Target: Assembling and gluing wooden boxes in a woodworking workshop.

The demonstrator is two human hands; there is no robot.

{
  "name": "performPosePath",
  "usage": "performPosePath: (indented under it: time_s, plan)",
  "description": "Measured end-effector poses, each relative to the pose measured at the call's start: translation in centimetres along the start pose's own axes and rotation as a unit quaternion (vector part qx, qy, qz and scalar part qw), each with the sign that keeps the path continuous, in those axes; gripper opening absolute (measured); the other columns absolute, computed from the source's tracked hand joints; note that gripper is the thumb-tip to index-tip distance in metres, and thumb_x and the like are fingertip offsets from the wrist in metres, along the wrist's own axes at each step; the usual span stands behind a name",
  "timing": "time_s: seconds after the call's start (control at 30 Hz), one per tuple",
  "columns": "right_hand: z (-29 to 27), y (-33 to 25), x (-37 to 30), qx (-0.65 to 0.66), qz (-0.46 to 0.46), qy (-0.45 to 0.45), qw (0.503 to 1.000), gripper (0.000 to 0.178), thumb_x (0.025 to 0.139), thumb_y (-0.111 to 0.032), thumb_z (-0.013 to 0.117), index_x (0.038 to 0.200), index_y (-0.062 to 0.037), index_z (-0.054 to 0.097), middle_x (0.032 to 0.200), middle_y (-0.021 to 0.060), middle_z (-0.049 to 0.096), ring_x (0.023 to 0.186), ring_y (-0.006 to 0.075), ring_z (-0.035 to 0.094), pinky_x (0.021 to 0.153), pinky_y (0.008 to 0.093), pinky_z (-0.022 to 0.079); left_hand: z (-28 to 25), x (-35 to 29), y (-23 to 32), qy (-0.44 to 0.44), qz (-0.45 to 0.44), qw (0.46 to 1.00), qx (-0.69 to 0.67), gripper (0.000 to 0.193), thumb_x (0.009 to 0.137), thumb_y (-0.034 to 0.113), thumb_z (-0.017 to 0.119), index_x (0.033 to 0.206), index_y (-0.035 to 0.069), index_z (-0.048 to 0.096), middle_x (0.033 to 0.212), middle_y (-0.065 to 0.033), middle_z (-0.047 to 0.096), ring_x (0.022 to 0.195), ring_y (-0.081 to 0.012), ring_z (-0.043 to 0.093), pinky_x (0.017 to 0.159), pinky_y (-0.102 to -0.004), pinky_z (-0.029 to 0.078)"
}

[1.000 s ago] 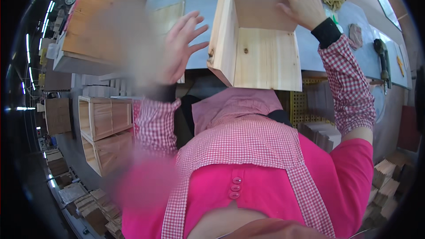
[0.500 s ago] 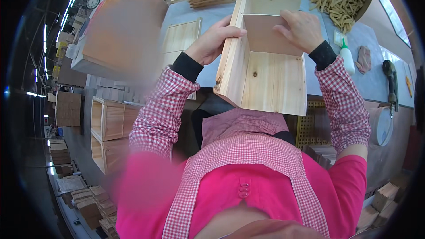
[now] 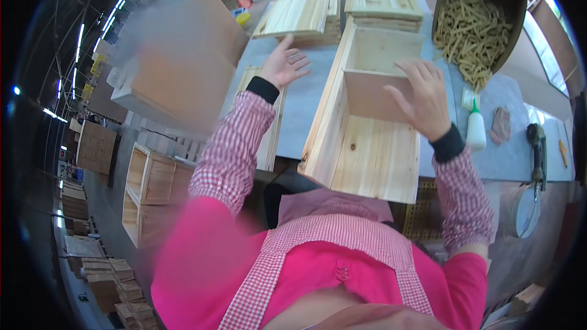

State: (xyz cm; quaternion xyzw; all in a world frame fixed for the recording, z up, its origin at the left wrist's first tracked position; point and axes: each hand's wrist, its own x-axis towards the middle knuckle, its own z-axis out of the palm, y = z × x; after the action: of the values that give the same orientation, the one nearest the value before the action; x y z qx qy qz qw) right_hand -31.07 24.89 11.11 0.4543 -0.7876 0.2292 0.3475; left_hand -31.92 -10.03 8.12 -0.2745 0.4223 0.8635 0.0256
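An open pale wooden box (image 3: 373, 159) sits in front of me at the table's near edge, its inside facing me. A thin divider panel (image 3: 376, 95) stands across it between the side walls. My right hand (image 3: 426, 99) is over the right side of the box by the divider, fingers stretched and thumb apart. Whether its fingertips touch the wood cannot be told. My left hand (image 3: 284, 66) is in the air left of the box, palm turned up and fingers spread, holding nothing. Below it, a flat wooden panel (image 3: 269, 146) lies partly behind my left sleeve.
Stacks of wooden panels (image 3: 299, 6) lie at the back. A bin (image 3: 515, 30) of yellowish strips stands back right. A white glue bottle (image 3: 476, 131), crumpled cloth (image 3: 501, 125) and dark power tool (image 3: 537, 153) are at right. A large brown box (image 3: 211, 36) stands left.
My left hand has let go of the box's left wall and moved away, opening. My right hand's fingers have uncurled near the divider. The view has tilted, so things appear lower.
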Motion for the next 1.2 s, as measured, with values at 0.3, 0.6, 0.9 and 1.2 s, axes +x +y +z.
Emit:
performPosePath:
  time_s: [0.3,0.6,0.9,1.2]
  plan:
    - [-5.9,-2.3,-4.6,0.051,0.17,0.117,0.977,0.039,0.074,-0.004,0.071,0.11,0.0005,0.058,0.102,0.0159,0.062,0.094,0.0321,0.058,0.082,0.0382,0.043,0.3,9.3,5.3,0.086,0.158,0.938,-0.296,0.059,0.085,0.028,0.068,0.133,0.004,0.042,0.135,-0.0165,0.045,0.125,-0.0338,0.044,0.102,-0.0489,0.04]
    - [-1.7,-8.0,2.6,0.362,0.212,0.143,0.896,0.055,0.08,-0.017,0.072,0.125,0.0047,0.05,0.113,0.0194,0.061,0.107,0.0286,0.059,0.083,0.0355,0.05,5.0,-6.6,6.2,-0.233,0.189,0.901,-0.312,0.033,0.088,0.008,0.059,0.117,-0.005,0.052,0.119,-0.0192,0.056,0.111,-0.0334,0.056,0.096,-0.0406,0.05]
    - [-1.2,-14.0,9.7,0.566,0.199,0.336,0.726,0.035,0.086,-0.013,0.066,0.115,0.0063,0.058,0.105,0.0109,0.063,0.09,0.0165,0.062,0.077,0.0281,0.05,11.4,-20.7,-4.3,-0.357,0.172,0.912,-0.104,0.035,0.09,0.022,0.062,0.115,-0.001,0.053,0.111,-0.0131,0.059,0.106,-0.0232,0.057,0.089,-0.0342,0.052]
    - [-11.0,-6.7,-8.6,0.19,0.314,0.398,0.841,0.033,0.085,-0.003,0.061,0.116,0.0069,0.056,0.112,0.0141,0.06,0.102,0.0242,0.058,0.09,0.0368,0.046,10.0,-22.2,-3.6,-0.382,0.135,0.831,0.382,0.038,0.096,0.025,0.053,0.122,-0.002,0.054,0.112,-0.0129,0.064,0.1,-0.0228,0.065,0.088,-0.0323,0.051]
